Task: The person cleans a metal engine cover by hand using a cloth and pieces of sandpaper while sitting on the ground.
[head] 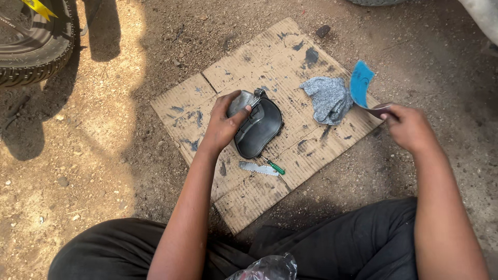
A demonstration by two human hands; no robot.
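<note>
Black plastic part [258, 128] lies on the cardboard [270, 67] under the left hand [223, 124], whose fingers grip its top end, so hold it firm while the right hand [410, 127] pinches the blue sandpaper [360, 83] near the grey rag [328, 98].

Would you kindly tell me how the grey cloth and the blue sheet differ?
The grey cloth lies crumpled on the cardboard, untouched; the blue sheet is lifted off it, pinched in the right hand. The cloth looks thick and speckled, the sheet thin, curled and plain. Both are flexible.
</note>
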